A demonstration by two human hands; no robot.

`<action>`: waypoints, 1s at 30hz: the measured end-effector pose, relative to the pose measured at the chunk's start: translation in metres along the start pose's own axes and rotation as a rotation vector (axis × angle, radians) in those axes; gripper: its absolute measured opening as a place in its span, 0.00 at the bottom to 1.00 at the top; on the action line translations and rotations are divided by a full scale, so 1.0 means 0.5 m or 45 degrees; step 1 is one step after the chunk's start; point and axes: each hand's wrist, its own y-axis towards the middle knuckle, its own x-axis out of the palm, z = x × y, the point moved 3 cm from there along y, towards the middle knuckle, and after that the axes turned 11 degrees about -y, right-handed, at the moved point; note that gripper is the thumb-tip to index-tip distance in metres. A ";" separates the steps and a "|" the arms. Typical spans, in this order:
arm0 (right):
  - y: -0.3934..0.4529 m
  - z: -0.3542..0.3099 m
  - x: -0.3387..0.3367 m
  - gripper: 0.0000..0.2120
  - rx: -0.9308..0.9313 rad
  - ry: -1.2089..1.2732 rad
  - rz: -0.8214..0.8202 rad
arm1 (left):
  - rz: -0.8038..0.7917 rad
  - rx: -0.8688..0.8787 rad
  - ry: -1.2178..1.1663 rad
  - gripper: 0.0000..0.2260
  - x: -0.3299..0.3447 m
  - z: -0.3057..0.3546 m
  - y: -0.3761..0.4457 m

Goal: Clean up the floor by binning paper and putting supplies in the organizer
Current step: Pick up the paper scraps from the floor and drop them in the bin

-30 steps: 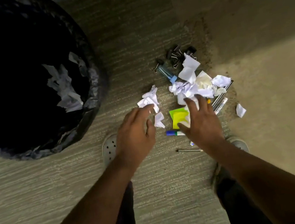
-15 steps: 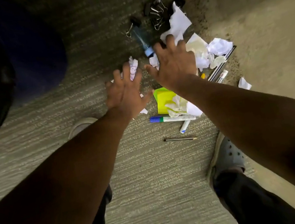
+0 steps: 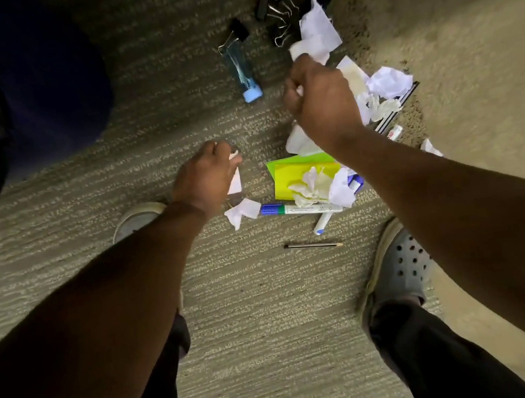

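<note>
Both hands gathering scraps off carpet: left hand [image 3: 207, 176] pinching white scrap, right hand [image 3: 320, 98] curling round crumpled paper [image 3: 318, 34] beside binder clips [image 3: 278, 12]. Keep grips snug, leave marker [image 3: 301, 208] (supplies later); bin barely showing, far left.

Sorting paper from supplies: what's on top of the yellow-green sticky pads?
Crumpled white paper lies on the sticky pads; the right forearm hides their far corner.

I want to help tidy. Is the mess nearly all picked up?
Not nearly. No finished part shows. The left hand and right hand each grip crumpled paper. On the carpet remain paper scraps, binder clips, marker, pencil and sticky notes.
</note>
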 end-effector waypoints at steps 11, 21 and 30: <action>-0.142 -0.184 -0.289 0.17 0.335 0.816 0.358 | 0.687 -0.161 -0.661 0.07 -0.371 0.215 -0.140; -0.169 -0.617 -0.462 0.16 -0.301 1.036 0.615 | 1.449 -0.338 -0.466 0.16 -0.733 0.170 -0.236; -0.107 -0.748 -0.339 0.28 -0.514 0.270 -0.241 | 0.710 -0.876 -0.305 0.24 -0.741 -0.002 -0.248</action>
